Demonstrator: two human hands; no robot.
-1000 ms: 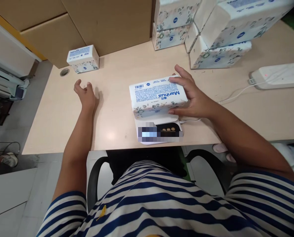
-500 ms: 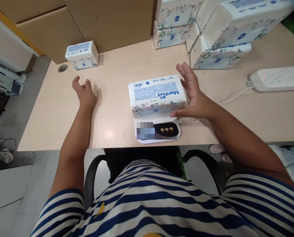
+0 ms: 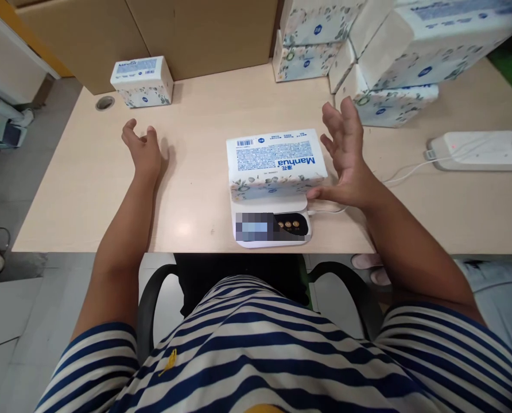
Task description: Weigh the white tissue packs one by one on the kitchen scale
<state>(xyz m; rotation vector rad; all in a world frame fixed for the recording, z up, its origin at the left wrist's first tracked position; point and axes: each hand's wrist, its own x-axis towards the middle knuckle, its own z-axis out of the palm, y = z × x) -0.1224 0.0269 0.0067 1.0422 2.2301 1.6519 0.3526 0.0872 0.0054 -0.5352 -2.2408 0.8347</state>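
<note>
A tissue pack [image 3: 275, 160] with blue print and a leaf pattern rests on a white digital scale [image 3: 268, 205] near the table's front edge. My right hand [image 3: 344, 155] is just to the right of the pack, fingers spread and thumb near its lower right corner; it holds nothing. On the left side of the table rests my left hand [image 3: 144, 146], its fingers apart and loosely curled, with nothing in them. A second tissue pack [image 3: 143, 83] sits beyond the left hand. The scale's display is blurred out.
Several tissue packs [image 3: 394, 63] are stacked at the back right. A white power strip [image 3: 482, 150] lies on the right, and a thin cable [image 3: 404, 176] runs from it toward the scale. Cardboard boxes [image 3: 208, 40] line the back. A round cable hole [image 3: 105, 103] is at the left.
My right hand has moved slightly right, away from the tissue pack on the scale, and its fingers have spread wider. The left hand has barely moved. The camera view has shifted a little.
</note>
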